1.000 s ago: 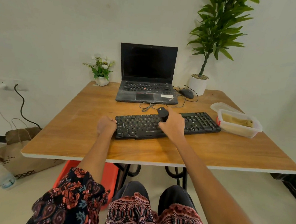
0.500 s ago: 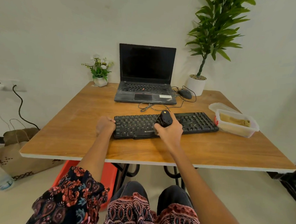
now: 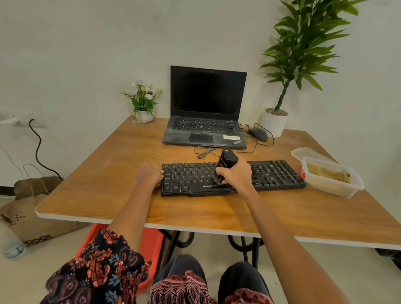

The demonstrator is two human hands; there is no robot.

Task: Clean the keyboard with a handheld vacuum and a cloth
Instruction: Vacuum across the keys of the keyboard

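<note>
Head view: my right hand (image 3: 236, 175) is wrapped shut around the black handheld vacuum (image 3: 225, 164), tilted nozzle-down on the middle of the keyboard (image 3: 275, 175); the nozzle tip is hard to make out against the dark keys, and the hand hides the keys beneath it. My left hand (image 3: 147, 175) is curled at the keyboard's left end, touching it; I cannot tell whether it truly grips. The keyboard lies mid-table (image 3: 121, 194). Near the right edge a clear container (image 3: 331, 181) holds a tan cloth (image 3: 327, 175). Toward the far edge stand a laptop (image 3: 205, 110), a mouse (image 3: 258, 134) and loose cable.
</note>
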